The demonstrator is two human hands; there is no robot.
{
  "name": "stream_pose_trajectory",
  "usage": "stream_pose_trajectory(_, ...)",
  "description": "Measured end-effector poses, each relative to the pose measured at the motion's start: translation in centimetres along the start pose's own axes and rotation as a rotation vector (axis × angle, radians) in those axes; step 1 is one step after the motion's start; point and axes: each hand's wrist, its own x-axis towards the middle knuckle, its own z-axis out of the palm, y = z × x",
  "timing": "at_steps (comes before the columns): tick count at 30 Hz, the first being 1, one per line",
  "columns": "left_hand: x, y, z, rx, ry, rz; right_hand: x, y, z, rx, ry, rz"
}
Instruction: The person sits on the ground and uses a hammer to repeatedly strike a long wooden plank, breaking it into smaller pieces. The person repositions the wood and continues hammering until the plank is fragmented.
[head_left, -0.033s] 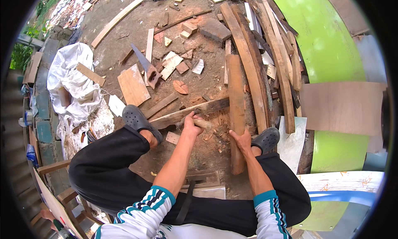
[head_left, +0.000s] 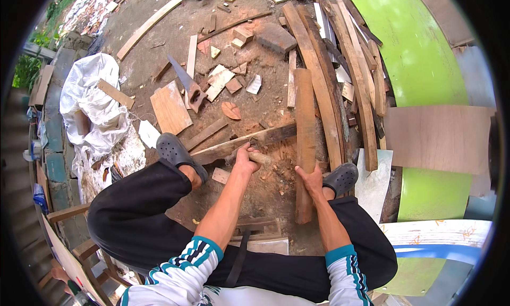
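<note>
My left hand (head_left: 247,157) is closed around a thick round wooden handle (head_left: 261,158); the rest of that tool is hidden by the fist, so its kind cannot be made out. Just beyond it lies a long plank (head_left: 273,135), slanting from my left shoe to the right. My right hand (head_left: 309,177) grips the near part of a brown wooden beam (head_left: 305,112), thumb on its left side. This beam points away from me and crosses the right end of the slanting plank.
A handsaw (head_left: 190,88) lies beyond my left shoe (head_left: 180,156), among offcuts and a square board (head_left: 171,108). Long timbers (head_left: 321,88) are stacked right of the beam, beside green sheets (head_left: 419,45). A white sack (head_left: 93,93) sits at the left; my right shoe (head_left: 341,179) is beside my right hand.
The far end of the beam has swung slightly to the right, and the beam is turned a little in my right hand. My left hand stays in place on the handle.
</note>
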Motion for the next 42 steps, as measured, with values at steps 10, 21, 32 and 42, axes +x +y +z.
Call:
stream_pose_trajectory(10,-1.3,-0.7,0.2,0.223,0.087,-0.028,-5.2,-1.0,-2.4,-0.303,-0.17,-0.292)
stream_pose_trajectory(21,-1.9,1.4,0.2,0.225,-0.018,-0.082,-5.1,-4.6,1.0,-0.038,-0.102,-0.283)
stream_pose_trajectory(32,0.4,4.6,-1.5,0.135,-0.076,-0.242,-3.3,-4.1,0.2,-0.213,-0.213,-0.344)
stream_pose_trajectory(42,-1.3,2.2,1.7,0.259,0.145,-0.118,-1.6,-3.4,0.7,0.199,0.001,-0.238)
